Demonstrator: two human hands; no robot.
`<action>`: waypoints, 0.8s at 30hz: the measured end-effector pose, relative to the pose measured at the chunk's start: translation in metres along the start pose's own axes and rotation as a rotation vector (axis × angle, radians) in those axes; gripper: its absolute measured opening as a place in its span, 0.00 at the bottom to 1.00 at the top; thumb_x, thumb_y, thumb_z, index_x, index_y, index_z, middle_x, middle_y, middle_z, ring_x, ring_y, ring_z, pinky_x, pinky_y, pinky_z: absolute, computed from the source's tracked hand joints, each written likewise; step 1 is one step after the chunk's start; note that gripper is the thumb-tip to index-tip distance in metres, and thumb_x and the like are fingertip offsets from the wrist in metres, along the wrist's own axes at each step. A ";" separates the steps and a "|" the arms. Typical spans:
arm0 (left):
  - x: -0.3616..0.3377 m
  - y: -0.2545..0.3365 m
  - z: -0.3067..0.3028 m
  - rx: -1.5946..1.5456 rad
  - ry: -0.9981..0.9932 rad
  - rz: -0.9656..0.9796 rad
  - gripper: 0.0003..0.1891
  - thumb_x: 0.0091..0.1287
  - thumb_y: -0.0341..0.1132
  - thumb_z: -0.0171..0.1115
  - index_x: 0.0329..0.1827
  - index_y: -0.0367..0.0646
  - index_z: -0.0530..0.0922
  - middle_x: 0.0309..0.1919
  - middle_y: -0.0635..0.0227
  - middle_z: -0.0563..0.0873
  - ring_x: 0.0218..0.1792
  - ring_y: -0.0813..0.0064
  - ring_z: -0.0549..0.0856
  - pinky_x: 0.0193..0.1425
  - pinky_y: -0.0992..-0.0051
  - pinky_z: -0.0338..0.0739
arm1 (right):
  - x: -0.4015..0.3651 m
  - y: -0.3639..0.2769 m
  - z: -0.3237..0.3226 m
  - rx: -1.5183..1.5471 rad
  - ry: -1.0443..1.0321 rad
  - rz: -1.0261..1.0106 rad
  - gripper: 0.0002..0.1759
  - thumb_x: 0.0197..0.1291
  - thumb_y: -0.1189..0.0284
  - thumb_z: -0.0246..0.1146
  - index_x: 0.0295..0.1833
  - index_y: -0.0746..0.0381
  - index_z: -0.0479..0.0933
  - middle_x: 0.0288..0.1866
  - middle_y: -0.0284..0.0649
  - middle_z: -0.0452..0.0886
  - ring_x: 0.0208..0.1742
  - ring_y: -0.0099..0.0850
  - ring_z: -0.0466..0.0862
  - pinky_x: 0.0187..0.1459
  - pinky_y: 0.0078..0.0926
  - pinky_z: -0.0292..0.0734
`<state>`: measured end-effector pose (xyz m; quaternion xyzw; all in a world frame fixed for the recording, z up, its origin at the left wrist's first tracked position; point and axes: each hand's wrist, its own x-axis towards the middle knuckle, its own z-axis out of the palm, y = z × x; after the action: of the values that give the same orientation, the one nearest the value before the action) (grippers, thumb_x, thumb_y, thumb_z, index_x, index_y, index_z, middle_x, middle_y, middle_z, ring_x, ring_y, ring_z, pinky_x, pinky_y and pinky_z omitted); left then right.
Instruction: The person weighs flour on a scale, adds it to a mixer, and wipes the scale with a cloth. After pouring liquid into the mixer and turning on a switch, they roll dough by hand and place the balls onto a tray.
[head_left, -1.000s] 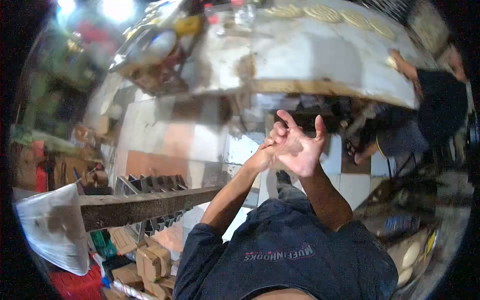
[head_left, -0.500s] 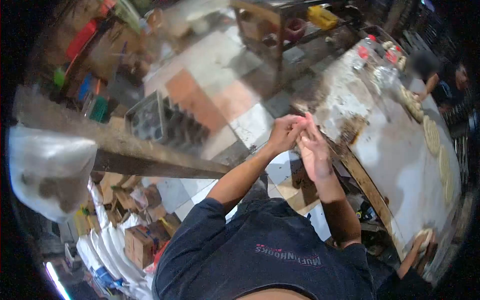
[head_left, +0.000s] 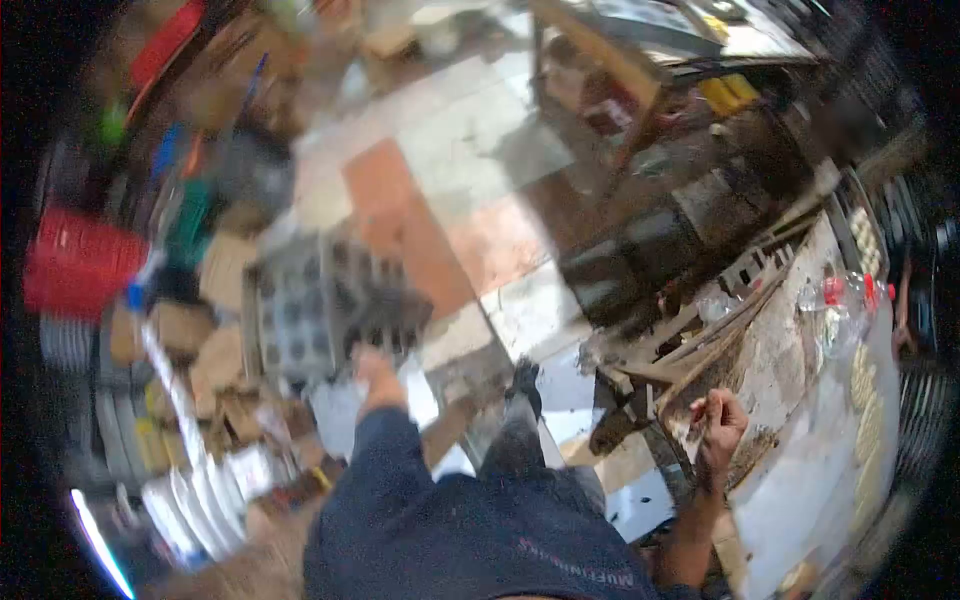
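right hand [head_left: 718, 420]: fingers curled shut, contents unclear, at the surface's [head_left: 800, 490] near edge | left hand [head_left: 372, 368]: blurred, grip unreadable, just beside grey crate [head_left: 310, 300] on floor | dough rounds [head_left: 868, 400]: surface's far edge

left hand [head_left: 372, 375]: blocked at 11 o'clock by a dark compartment crate [head_left: 320, 310] just beside it. cardboard boxes [head_left: 215, 285] and a red basket [head_left: 75, 262] crowd 9 to 10 o'clock. open tiled floor [head_left: 440, 170] at 12 to 2 o'clock gives free passage. right hand [head_left: 718, 420]: floured table [head_left: 800, 480] lies bare at 4 o'clock. bottles [head_left: 835, 300] stand between 1 and 2 o'clock, dough discs [head_left: 868, 400] at 3 o'clock, stacked timber [head_left: 660, 350] at 11 o'clock. view blurred; finer gaps not verifiable.
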<state>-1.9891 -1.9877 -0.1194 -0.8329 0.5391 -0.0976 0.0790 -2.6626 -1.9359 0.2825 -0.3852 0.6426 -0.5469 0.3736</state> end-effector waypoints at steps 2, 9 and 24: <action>-0.002 -0.041 -0.017 -0.277 -0.226 -0.374 0.34 0.64 0.54 0.51 0.66 0.37 0.65 0.65 0.53 0.69 0.67 0.56 0.65 0.72 0.58 0.53 | 0.012 -0.031 0.023 -0.014 0.125 -0.042 0.06 0.58 0.82 0.59 0.42 0.65 0.77 0.37 0.36 0.79 0.34 0.19 0.77 0.34 0.17 0.72; 0.037 -0.086 -0.069 -2.113 -0.092 -1.432 0.46 0.41 0.65 0.61 0.64 0.50 0.64 0.61 0.61 0.68 0.55 0.58 0.69 0.52 0.51 0.66 | 0.042 -0.004 -0.018 -0.393 0.040 0.070 0.13 0.53 0.83 0.60 0.47 0.66 0.76 0.40 0.35 0.79 0.39 0.22 0.79 0.43 0.20 0.75; 0.065 0.094 -0.318 -1.560 0.340 -0.739 0.15 0.59 0.38 0.58 0.42 0.35 0.76 0.34 0.55 0.81 0.30 0.62 0.79 0.31 0.64 0.73 | -0.019 -0.019 -0.132 -0.359 0.288 -0.272 0.11 0.49 0.80 0.60 0.40 0.66 0.79 0.36 0.43 0.79 0.34 0.29 0.82 0.38 0.24 0.78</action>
<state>-2.1248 -2.0936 0.1717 -0.7448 0.1523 0.1565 -0.6306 -2.7716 -1.8661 0.3185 -0.4464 0.7183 -0.5184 0.1270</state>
